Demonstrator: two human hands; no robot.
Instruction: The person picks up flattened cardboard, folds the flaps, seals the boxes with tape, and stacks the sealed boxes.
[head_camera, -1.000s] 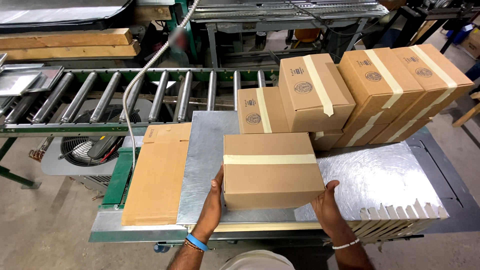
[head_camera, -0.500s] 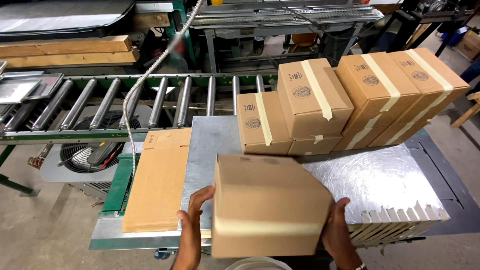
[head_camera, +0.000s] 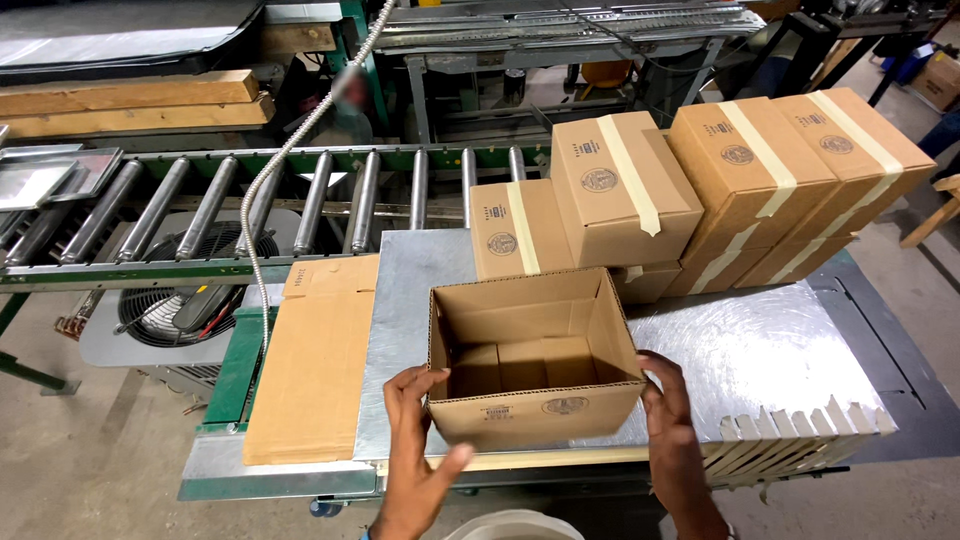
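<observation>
An open-topped brown cardboard box stands upright on the shiny metal table, its inside empty with the bottom flaps folded in. My left hand presses against the box's near left corner, fingers spread. Against the near right corner lies my right hand. Both hands grip the box between them.
Several taped, closed boxes are stacked at the back of the table on and beside the roller conveyor. A stack of flat cardboard blanks lies left of the open box. White flat sheets fan out at the table's right front. A flexible metal hose hangs at left.
The box was lying taped side up, then was lifted and turned over. It now stands with its open side up on the table.
</observation>
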